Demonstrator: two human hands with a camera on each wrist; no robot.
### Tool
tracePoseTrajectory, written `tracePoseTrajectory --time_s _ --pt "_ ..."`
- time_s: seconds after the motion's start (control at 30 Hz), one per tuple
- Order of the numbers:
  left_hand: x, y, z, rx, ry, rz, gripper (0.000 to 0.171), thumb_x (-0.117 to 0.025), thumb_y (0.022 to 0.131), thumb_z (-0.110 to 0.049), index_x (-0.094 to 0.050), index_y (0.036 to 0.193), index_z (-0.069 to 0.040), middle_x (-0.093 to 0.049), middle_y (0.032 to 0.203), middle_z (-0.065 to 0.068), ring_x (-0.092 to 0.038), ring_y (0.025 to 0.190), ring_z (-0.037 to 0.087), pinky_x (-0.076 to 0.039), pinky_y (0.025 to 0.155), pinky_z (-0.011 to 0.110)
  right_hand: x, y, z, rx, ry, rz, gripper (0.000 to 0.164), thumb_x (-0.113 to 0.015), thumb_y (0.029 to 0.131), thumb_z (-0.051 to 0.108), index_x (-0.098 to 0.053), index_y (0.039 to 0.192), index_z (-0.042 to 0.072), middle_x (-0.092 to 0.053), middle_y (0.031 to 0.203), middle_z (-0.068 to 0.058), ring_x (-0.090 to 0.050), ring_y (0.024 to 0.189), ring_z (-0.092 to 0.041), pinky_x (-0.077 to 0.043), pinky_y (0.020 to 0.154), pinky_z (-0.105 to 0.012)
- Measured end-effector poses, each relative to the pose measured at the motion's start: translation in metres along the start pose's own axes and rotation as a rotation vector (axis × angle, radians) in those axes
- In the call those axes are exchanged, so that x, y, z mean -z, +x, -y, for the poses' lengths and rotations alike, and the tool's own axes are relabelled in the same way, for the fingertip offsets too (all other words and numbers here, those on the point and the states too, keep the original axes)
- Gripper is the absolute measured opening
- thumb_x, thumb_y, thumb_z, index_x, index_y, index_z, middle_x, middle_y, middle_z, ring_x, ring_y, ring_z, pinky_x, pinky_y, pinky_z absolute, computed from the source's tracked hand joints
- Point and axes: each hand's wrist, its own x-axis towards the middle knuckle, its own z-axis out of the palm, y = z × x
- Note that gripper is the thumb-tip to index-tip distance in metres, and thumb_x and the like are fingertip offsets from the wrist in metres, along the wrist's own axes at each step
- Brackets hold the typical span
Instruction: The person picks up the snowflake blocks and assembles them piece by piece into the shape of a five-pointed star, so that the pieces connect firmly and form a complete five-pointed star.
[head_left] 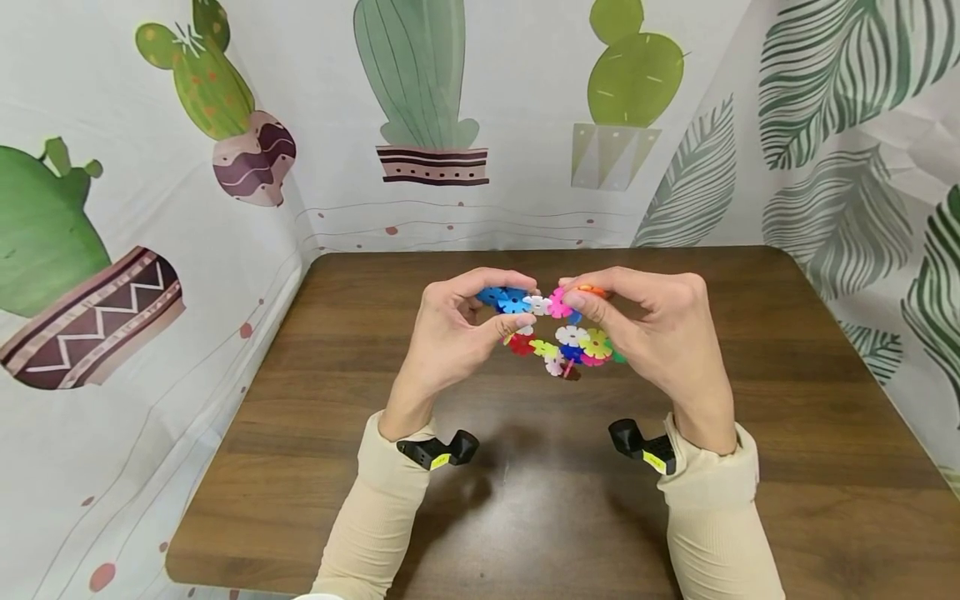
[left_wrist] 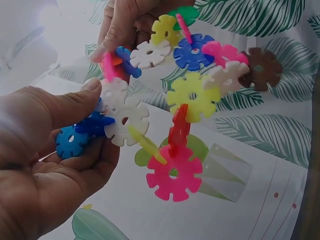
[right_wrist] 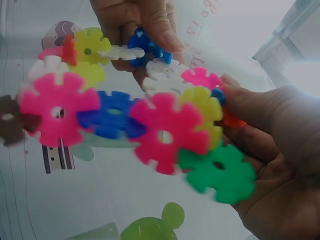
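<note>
Both hands hold up a loop-shaped chain of interlocking plastic snowflake discs (head_left: 572,335) above the table. With thumb and fingers, my left hand (head_left: 459,327) pinches the chain at its blue discs (head_left: 514,301). My right hand (head_left: 660,321) grips it by a pink disc (head_left: 558,303) and an orange disc (head_left: 592,290). Between the two hands runs a white disc (head_left: 537,305). Below them hang other pieces, among them a green disc (right_wrist: 219,172), a brown disc (left_wrist: 262,68) and a red disc (left_wrist: 179,129). The fingers partly hide the gripped discs.
Under the hands lies a brown wood-grain table (head_left: 517,533) with rounded corners. Behind and beside it hangs a white cloth (head_left: 525,225) printed with cacti and leaves. A black camera mount (head_left: 438,451) sits on the left wrist, another camera mount (head_left: 643,446) on the right.
</note>
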Motion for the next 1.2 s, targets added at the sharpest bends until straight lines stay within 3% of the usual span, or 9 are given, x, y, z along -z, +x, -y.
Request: tracePoseTrajectory --time_s 0.13,0.4,0.57,0.9,1.1,1.2 --pt "-0.0007 0.0000 -0.0012 -0.009 0.003 0.001 0.029 -0.088 0.088 -0.005 -0.080 0.115 -0.005 -0.081 0.110 0.011 -0.071 0.090 0.015 -0.050 0.063 0.023 -0.0002 0.0008 -0.0007 0.008 0.020 0.000 0.023 -0.089 0.083 -0.001 -0.086 0.103 0.009 -0.085 0.101 -0.004 -0.076 0.094 0.007 -0.058 0.079 -0.011" --pt "0.0006 -0.0013 -0.0055 0.007 -0.060 -0.039 0.033 -0.087 0.087 0.000 -0.079 0.118 -0.004 -0.079 0.106 0.014 -0.063 0.076 0.020 -0.048 0.056 0.024 -0.0062 0.0023 0.0016 -0.022 0.174 -0.062 0.027 -0.085 0.082 -0.011 -0.085 0.104 0.007 -0.085 0.102 -0.011 -0.080 0.096 -0.005 -0.062 0.082 -0.019" --pt "0.0025 -0.0017 -0.0075 0.010 -0.069 -0.050 0.033 -0.087 0.087 0.000 -0.078 0.119 -0.004 -0.079 0.108 0.014 -0.064 0.077 0.020 -0.049 0.057 0.024 -0.0069 0.0013 0.0028 -0.075 0.218 -0.057 0.027 -0.085 0.082 -0.012 -0.085 0.104 0.004 -0.084 0.105 -0.014 -0.081 0.099 -0.008 -0.064 0.085 -0.022" --pt "0.0024 -0.0015 -0.0064 0.008 -0.055 -0.057 0.033 -0.087 0.086 0.000 -0.078 0.118 -0.003 -0.080 0.107 0.014 -0.068 0.082 0.019 -0.056 0.065 0.023 -0.0004 0.0007 -0.0006 -0.099 0.222 0.025 0.027 -0.088 0.079 -0.011 -0.085 0.099 0.007 -0.085 0.106 -0.010 -0.082 0.100 -0.010 -0.061 0.070 -0.018" --pt "0.0012 -0.0012 -0.0037 0.002 -0.061 -0.056 0.034 -0.088 0.086 0.001 -0.078 0.118 -0.003 -0.080 0.108 0.015 -0.071 0.085 0.019 -0.062 0.074 0.027 -0.0002 0.0007 -0.0036 -0.070 0.210 0.043 0.030 -0.090 0.076 -0.013 -0.085 0.098 0.008 -0.085 0.105 -0.010 -0.082 0.101 -0.011 -0.057 0.063 -0.016" --pt "-0.0001 -0.0012 -0.0034 -0.001 -0.059 -0.052 0.034 -0.088 0.086 0.001 -0.079 0.118 -0.003 -0.080 0.108 0.014 -0.070 0.085 0.019 -0.061 0.072 0.025 0.0010 0.0008 -0.0055 -0.052 0.220 0.046 0.032 -0.089 0.075 -0.014 -0.085 0.099 0.006 -0.085 0.105 -0.010 -0.083 0.097 -0.010 -0.055 0.061 -0.016"
